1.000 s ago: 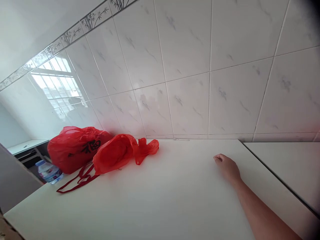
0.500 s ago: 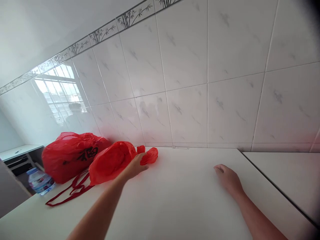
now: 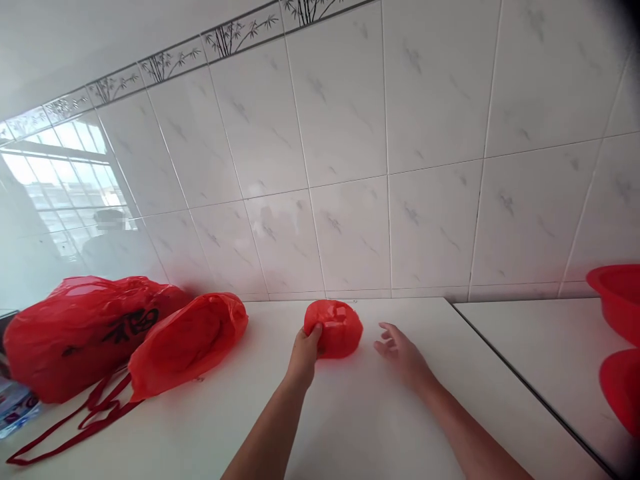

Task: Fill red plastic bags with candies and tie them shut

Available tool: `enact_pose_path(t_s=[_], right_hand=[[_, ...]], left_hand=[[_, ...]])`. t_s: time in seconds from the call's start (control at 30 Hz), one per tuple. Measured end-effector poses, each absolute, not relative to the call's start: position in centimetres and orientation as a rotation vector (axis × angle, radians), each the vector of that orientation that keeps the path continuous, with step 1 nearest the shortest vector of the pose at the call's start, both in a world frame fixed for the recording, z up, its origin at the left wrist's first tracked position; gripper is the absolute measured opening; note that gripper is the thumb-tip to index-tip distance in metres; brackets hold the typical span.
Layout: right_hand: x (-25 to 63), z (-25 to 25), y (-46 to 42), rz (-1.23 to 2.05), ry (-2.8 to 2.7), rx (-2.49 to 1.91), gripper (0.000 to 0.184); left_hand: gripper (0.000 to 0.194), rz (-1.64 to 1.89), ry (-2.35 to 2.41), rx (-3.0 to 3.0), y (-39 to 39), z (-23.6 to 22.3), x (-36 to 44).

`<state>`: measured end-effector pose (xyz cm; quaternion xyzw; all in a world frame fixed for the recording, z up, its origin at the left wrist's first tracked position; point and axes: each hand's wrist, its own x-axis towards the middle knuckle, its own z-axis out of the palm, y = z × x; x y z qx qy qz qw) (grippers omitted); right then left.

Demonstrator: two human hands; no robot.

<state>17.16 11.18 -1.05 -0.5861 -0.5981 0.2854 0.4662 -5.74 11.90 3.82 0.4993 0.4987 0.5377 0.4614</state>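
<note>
My left hand (image 3: 303, 350) grips a small shiny red plastic bundle (image 3: 340, 328) by its left side, thumb in front, just over the white tabletop. The bundle is rounded; whether it is a folded bag or something wrapped in plastic I cannot tell. To its right, my right hand (image 3: 400, 352) is apart from it, with spread fingers and nothing in them. Left of my hands lies a red plastic bag (image 3: 187, 347) with its mouth open toward me.
A large full red bag (image 3: 95, 333) with black lettering rests against the tiled wall (image 3: 350, 240). Dark red straps (image 3: 75, 430) trail on the white table (image 3: 240, 413). A clear plastic bottle (image 3: 17, 403) is at far left. Red basins (image 3: 620, 293) stand at the right edge.
My left hand has moved right, away from the open red bag, with the red bundle in it. My right hand has come nearer and its fingers have spread. The view has turned right.
</note>
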Motion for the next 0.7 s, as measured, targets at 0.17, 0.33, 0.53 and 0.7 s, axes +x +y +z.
enact_pose_path(t_s=[0.17,0.33,0.53,0.7], right_hand=[[13.2,0.5,9.5,1.237,-1.320,-0.924,0.058],[14.8,1.0,9.8,1.323,-1.041,-1.061,0.036],[18.7,1.2,10.7,1.227,-0.998,-1.243,0.032],[19.6,2.2,10.4,0.976,-1.036,-1.475,0.028]], left_hand=[[0.031,1.359,0.740,0.787,9.6,3.0,-3.2],[0.011,1.546,0.874,0.690,10.6,1.4,-5.2],[0.016,1.622,1.113,0.830,11.1,0.3,-7.1],[0.057,1.686,1.419,1.038,9.9,0.8,-6.8]])
